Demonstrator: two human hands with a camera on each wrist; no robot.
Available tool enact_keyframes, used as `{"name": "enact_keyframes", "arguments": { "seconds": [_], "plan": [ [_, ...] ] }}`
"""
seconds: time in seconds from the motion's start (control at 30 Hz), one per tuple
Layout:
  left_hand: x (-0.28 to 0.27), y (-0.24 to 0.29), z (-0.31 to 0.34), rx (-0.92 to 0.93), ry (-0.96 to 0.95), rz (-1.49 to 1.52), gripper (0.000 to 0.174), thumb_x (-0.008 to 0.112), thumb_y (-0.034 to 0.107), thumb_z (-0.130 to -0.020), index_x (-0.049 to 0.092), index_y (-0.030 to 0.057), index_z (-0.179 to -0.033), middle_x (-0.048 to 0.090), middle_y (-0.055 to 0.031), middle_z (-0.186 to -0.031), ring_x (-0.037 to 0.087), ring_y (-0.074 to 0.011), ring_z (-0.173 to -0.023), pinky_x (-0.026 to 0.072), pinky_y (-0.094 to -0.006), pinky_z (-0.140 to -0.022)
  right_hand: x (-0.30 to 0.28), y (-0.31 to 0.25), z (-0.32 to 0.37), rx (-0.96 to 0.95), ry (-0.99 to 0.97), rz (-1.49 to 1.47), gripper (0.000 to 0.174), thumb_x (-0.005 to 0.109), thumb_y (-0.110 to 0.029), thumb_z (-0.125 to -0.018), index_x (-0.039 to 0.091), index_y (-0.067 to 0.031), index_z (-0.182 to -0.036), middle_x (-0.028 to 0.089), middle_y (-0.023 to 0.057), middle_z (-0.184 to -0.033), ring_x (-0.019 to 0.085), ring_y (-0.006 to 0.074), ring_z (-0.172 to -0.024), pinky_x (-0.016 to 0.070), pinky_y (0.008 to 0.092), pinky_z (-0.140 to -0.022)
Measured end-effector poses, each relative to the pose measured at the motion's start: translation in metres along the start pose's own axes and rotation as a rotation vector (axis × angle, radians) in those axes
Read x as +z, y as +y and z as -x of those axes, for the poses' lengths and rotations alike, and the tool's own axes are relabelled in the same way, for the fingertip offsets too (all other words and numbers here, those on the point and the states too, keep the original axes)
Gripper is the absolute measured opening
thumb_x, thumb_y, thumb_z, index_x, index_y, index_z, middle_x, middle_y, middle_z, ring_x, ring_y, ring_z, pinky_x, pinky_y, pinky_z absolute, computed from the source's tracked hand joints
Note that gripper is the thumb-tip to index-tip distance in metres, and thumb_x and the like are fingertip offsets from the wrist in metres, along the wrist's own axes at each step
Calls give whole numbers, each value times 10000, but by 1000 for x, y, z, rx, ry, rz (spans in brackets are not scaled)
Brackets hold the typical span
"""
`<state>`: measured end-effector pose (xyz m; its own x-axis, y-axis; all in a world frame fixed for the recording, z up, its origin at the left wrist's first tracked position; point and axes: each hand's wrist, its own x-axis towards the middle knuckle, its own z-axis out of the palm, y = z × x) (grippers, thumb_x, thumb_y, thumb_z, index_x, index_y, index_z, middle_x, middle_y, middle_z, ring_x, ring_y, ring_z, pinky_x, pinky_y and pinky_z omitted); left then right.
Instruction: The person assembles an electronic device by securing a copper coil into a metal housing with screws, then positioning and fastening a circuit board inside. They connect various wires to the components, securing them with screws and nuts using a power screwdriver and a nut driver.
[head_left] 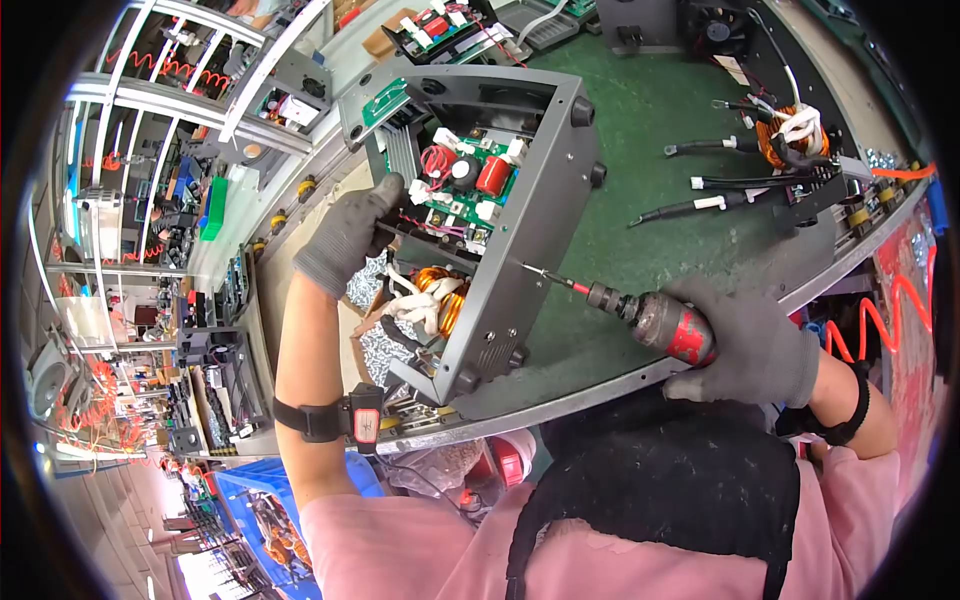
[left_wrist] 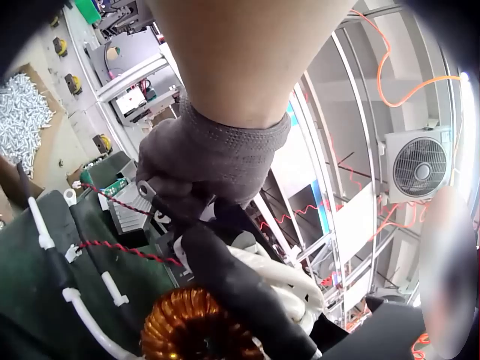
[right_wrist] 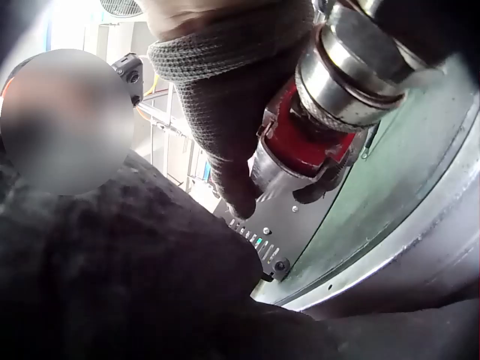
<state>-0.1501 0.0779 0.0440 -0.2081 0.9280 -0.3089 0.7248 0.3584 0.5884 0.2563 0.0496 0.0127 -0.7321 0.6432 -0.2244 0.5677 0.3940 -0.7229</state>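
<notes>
A dark grey metal case [head_left: 535, 205], tilted on the bench, has a circuit board [head_left: 490, 210] with red parts and a copper-wound coil [head_left: 450, 300] inside. My gloved left hand [head_left: 345, 235] grips the case at its inner edge, on the side away from the right hand. The left wrist view shows that hand [left_wrist: 214, 161] with curled fingers beside a black cable [left_wrist: 240, 289] and the coil [left_wrist: 187, 322]. My gloved right hand [head_left: 745, 340] holds a red and black power screwdriver [head_left: 675, 325]. Its thin bit points at the case's side panel, the tip right by the surface.
A second open case with a coil [head_left: 790, 135] and several black cables [head_left: 710, 148] lies at the right of the green bench top [head_left: 640, 110]. Loose screws [head_left: 385, 355] fill a box beside the held case. An orange coiled hose [head_left: 880, 315] hangs at the right.
</notes>
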Motion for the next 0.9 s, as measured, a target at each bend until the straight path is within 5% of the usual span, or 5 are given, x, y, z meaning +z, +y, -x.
{"name": "enact_keyframes", "arguments": {
  "seconds": [0.2, 0.6, 0.73, 0.83, 0.9],
  "plan": [
    [9, 15, 10, -13, 4, 220, 480, 503, 481, -964, 583, 80, -712, 438, 38, -554, 338, -64, -473, 249, -253, -457, -3, -10, -3, 10, 2, 100, 705, 781, -399, -706, 476, -86, -1260, 660, 208, -796, 656, 420, -776, 508, 481, -711],
    [-6, 2, 15, -23, -16, 219, 361, 549, 358, -960, 688, 47, -1079, 564, 20, -759, 496, -69, -681, 430, -229, -628, -7, -29, -12, 61, 35, 237, 559, 745, -346, -752, 512, -104, -1198, 667, 173, -772, 656, 399, -731, 507, 479, -669],
    [-8, 25, 78, 397, 292, 522, 364, 490, 124, -942, 552, -87, -1231, 557, -92, -1046, 521, -120, -865, 422, -232, -737, -11, -32, -14, 61, -8, 258, 591, 751, -356, -745, 499, -104, -1216, 664, 179, -778, 657, 398, -741, 509, 476, -677],
    [18, 59, 137, 546, 309, 251, 360, 585, 314, -945, 597, -36, -1027, 590, -98, -814, 544, -157, -691, 449, -287, -693, -11, -32, -15, 79, -26, 277, 640, 767, -381, -726, 487, -103, -1229, 664, 184, -789, 659, 401, -757, 507, 478, -693],
    [52, 66, 158, 776, 39, 560, 281, 540, 194, -950, 608, -69, -1023, 619, -151, -863, 595, -207, -721, 499, -323, -668, -10, -30, -15, 75, -26, 278, 667, 776, -398, -715, 481, -102, -1235, 665, 187, -795, 660, 402, -766, 506, 479, -703]
  ]
}}
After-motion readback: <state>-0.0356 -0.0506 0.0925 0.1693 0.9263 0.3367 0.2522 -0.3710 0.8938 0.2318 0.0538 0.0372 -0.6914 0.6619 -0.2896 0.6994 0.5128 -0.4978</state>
